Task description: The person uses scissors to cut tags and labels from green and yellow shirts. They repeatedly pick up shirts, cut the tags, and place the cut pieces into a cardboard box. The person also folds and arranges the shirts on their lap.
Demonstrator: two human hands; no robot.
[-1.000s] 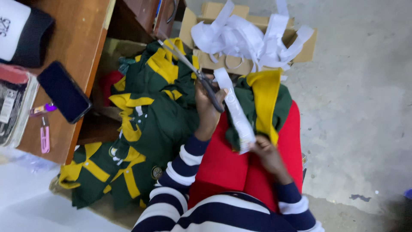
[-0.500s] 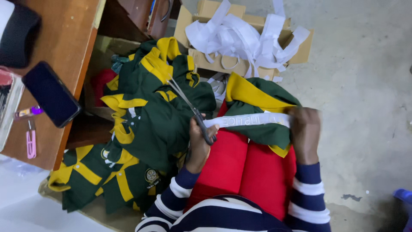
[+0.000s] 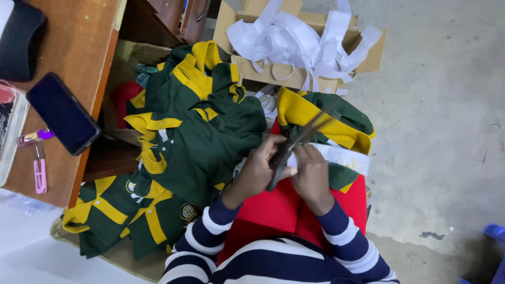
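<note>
My left hand point(image 3: 256, 169) is shut on a pair of black scissors point(image 3: 294, 145) whose blades point up and to the right. My right hand point(image 3: 311, 173) pinches a white strip point(image 3: 344, 156) that lies across a green and yellow garment point(image 3: 329, 117) on my red lap point(image 3: 273, 208). The two hands are close together, almost touching, over the strip's left end.
A heap of green and yellow garments point(image 3: 189, 131) lies to the left, spilling to the floor. A cardboard box point(image 3: 247, 66) full of white strips point(image 3: 300, 37) stands ahead. A wooden table point(image 3: 73, 58) at left holds a dark phone point(image 3: 63, 113) and a pink tool point(image 3: 40, 176). Grey concrete floor point(image 3: 436, 105) lies right.
My right hand has slid left along the white strip to meet my left hand. The scissors have swung from pointing up-left to pointing up-right.
</note>
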